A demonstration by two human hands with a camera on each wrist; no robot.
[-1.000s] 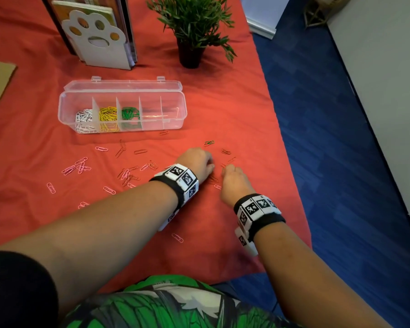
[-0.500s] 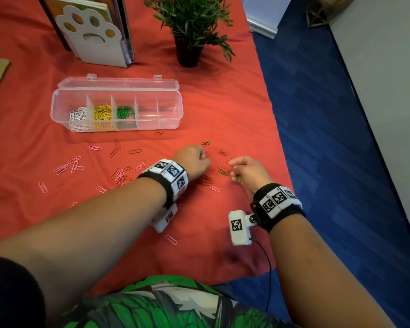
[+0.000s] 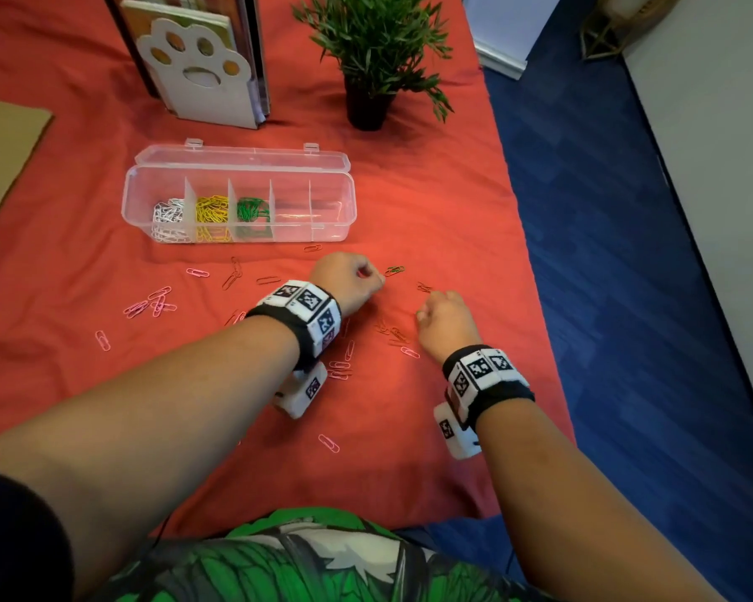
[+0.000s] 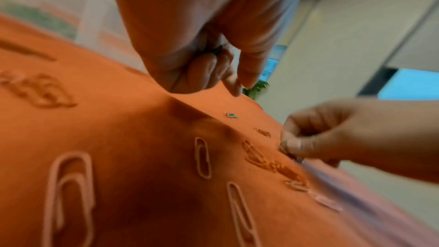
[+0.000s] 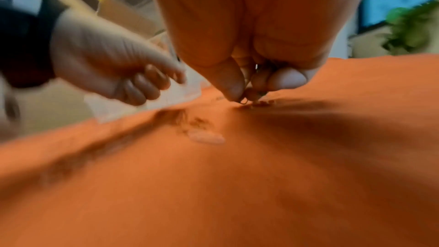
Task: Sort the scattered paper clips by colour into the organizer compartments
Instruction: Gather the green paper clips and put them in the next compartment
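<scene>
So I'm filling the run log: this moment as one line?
stage: picking clips | left hand: holds green clips | right hand: pinches clip off cloth | organizer: white, yellow, green filled

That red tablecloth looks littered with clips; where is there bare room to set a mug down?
The red cloth is bare between the organizer, the potted plant and the table's right edge. The near strip by the person's body holds one pink clip. Crowded: in front of the organizer, around both hands, and the pink cluster on the left.

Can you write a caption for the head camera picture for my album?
Two hands, left and right, gather paper clips off a red tablecloth near the organizer.
</scene>
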